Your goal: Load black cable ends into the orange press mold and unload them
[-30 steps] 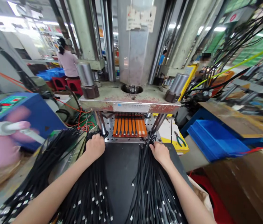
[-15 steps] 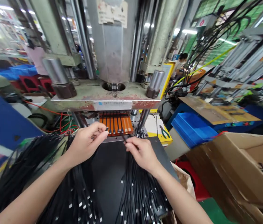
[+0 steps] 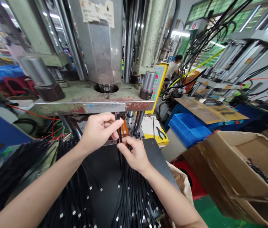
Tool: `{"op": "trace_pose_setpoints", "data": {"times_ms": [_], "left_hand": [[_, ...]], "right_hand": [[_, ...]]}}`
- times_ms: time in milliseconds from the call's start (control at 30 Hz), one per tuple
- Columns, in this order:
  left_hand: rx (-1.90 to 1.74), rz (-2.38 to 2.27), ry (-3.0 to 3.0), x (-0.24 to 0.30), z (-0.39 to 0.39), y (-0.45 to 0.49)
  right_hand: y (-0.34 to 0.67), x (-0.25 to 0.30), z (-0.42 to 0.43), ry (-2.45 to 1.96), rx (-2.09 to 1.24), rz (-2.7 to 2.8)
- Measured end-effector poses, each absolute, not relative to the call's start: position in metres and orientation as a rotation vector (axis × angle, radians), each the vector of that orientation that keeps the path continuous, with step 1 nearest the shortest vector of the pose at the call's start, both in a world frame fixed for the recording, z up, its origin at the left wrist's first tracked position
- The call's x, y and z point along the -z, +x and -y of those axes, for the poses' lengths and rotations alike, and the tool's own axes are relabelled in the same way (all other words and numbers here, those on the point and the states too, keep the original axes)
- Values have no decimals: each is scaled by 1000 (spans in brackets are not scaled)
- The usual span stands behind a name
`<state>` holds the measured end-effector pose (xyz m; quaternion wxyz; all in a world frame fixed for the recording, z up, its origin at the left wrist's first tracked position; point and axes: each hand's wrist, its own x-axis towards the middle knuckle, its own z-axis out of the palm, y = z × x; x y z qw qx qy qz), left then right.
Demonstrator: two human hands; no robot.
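In front of the press, my left hand is closed in a pinch on black flat cables, which stand roughly upright between my fingers. Just below and to the right, my right hand pinches the same cables lower down. How many cables are held I cannot tell. Behind my fingers sits an orange mould plate, mostly hidden by my left hand. A bundle of black cables with silvery connector ends hangs over the black tabletop beneath my right hand.
More black cables lie in a heap at the left. The press plate spans above my hands. Green-handled pliers rest on the yellow-edged surface at right. Beyond are a blue bin, a cardboard box and a seated person.
My left hand has moved to the right and my right hand slightly left, so they now meet on the same cables. The cables over the orange plate no longer show. The view has shifted right.
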<state>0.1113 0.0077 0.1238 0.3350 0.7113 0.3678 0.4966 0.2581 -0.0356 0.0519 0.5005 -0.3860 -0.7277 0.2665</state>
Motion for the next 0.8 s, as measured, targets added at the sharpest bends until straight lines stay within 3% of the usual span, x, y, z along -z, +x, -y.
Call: {"op": "trace_pose_setpoints", "data": {"times_ms": [200,367,467,600,800], "left_hand": [[-1793,-872,2161,-143,-34,126],[-1807,-877,2253,-107,-43,129],[-1523,-1108,2295,-54,-46,119],[-733,-1108,2814,-1,-49,107],[-334,-1175,3017,-6,-48,112]], "right_hand": [[273,-15,-5,-1119,-562,1845],[277,-18,-72,-1299,-497,1730],[274,-19,-98,-1347,-518,1712],[269,-15,-111,-1397,-544,1743],[271,-13,-109,-1439,-580,1799]]}}
